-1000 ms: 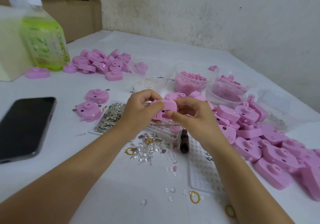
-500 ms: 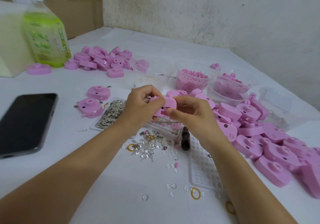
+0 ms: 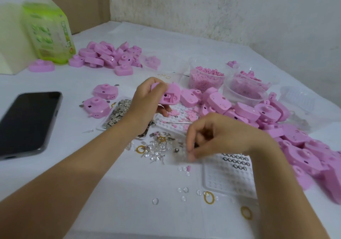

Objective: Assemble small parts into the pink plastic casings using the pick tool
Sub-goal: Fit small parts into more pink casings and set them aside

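From the head camera: your left hand grips a pink casing, raised to the right of the phone. Farther right of the phone, your right hand curls over the clear small parts. Blur hides whether it pinches anything.

The moulded plastic casing is a flat pastel pink, the same shade as the heap of plastic casings, the far pile of casings and the tiny parts in the clear round tub. The table cover is plain white. On it are a glossy black slab phone with a grey rim, dull silver metal plates, thin yellow rings and a clear plastic tray patterned with a regular grid of round wells. The translucent plastic bottle is bright green with a printed label, the cardboard boxes are brown, and the wall is off-white flecked with dark specks.
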